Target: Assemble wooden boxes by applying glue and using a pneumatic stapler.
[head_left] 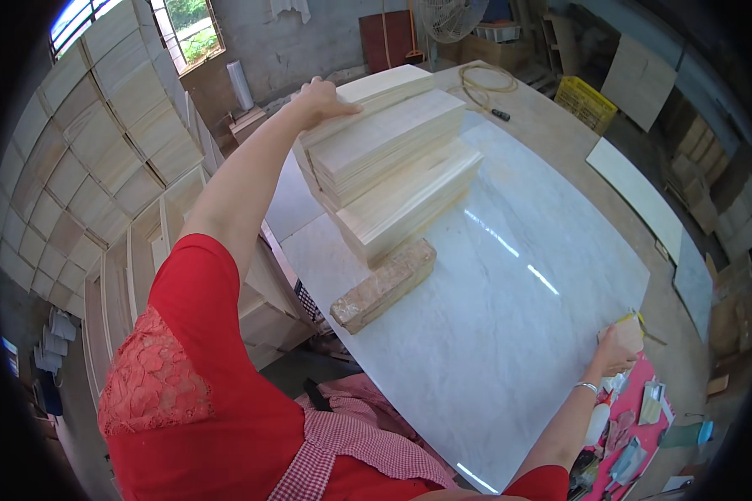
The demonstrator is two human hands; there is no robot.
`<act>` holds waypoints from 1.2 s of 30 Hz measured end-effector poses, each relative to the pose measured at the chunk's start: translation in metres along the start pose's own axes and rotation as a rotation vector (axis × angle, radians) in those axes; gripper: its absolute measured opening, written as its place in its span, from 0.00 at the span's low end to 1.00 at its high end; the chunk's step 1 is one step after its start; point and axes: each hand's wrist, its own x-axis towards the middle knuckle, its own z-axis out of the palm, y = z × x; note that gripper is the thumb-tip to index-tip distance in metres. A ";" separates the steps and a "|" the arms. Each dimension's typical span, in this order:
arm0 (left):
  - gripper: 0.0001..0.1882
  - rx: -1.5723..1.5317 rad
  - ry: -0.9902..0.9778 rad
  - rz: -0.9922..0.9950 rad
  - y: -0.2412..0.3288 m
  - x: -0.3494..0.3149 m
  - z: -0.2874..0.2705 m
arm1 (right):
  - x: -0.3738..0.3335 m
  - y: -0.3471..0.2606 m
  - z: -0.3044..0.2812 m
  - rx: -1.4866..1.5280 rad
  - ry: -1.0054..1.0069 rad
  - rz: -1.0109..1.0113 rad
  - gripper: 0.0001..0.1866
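Three stacks of pale wooden boards stand on a glossy marble-patterned tabletop [510,209]. My left hand [319,102] reaches across and grips the left end of the farthest board stack [384,83], its thumb lying along the top. Nearer me are a middle board stack [393,138] and a lower near board stack [418,196]. A worn, stained wooden block [384,284] lies in front of them. At the right edge of the tabletop my right hand [617,351] holds a small tan block [628,332]; its fingers are partly hidden.
A pink surface [635,417] with cloths and small tools lies below my right hand. Behind the tabletop are a coiled hose [485,79] and a yellow crate [585,104]. Many wooden boxes [83,142] are piled at the left. A fan [449,17] stands at the back.
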 end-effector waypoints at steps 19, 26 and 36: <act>0.42 -0.211 0.491 0.301 0.031 -0.074 -0.021 | 0.023 0.057 -0.038 0.295 0.121 -0.202 0.53; 0.25 -0.289 0.547 0.670 0.087 -0.198 0.028 | -0.047 0.082 -0.102 0.922 -0.206 -0.160 0.40; 0.18 -0.386 0.329 1.138 0.017 -0.309 0.141 | -0.129 0.161 -0.184 0.951 -0.713 -0.205 0.45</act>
